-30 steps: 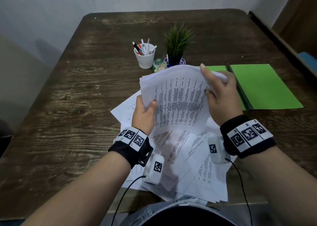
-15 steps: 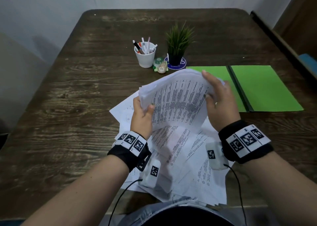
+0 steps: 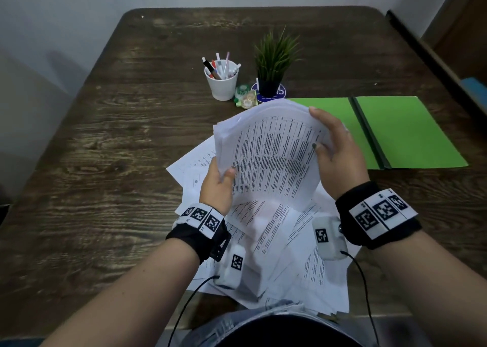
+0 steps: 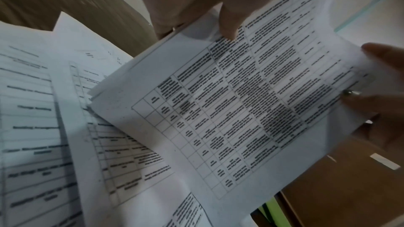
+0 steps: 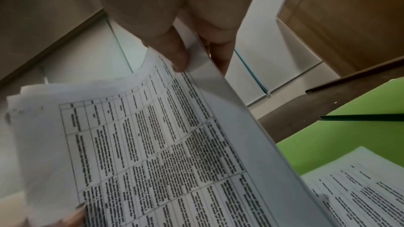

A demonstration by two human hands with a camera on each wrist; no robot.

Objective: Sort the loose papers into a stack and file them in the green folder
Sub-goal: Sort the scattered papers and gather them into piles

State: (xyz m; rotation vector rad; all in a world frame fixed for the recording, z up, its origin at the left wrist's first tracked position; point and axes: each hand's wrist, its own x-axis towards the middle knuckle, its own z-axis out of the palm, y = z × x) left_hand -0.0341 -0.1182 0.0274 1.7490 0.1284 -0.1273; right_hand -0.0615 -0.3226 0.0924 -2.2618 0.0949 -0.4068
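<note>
Wooden worktop (image 3: pixel 105 162): both hands, left hand (image 3: pixel 217 185) and right hand (image 3: pixel 336 151), grip the paper stack (image 3: pixel 271 156), best squared edge-down before the green folder (image 3: pixel 408 133) at two o'clock.

We see a printed paper stack (image 3: pixel 271 151) held tilted above loose sheets (image 3: pixel 290 254) at the table's near edge, green folder (image 3: pixel 400 130) open flat toward its right edge

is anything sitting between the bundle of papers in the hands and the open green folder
Nothing visible blocks the way. The held paper stack is up off the table, gripped by the left hand and right hand, and the open green folder lies flat just to its right, with nothing resting on the part in view.
</note>
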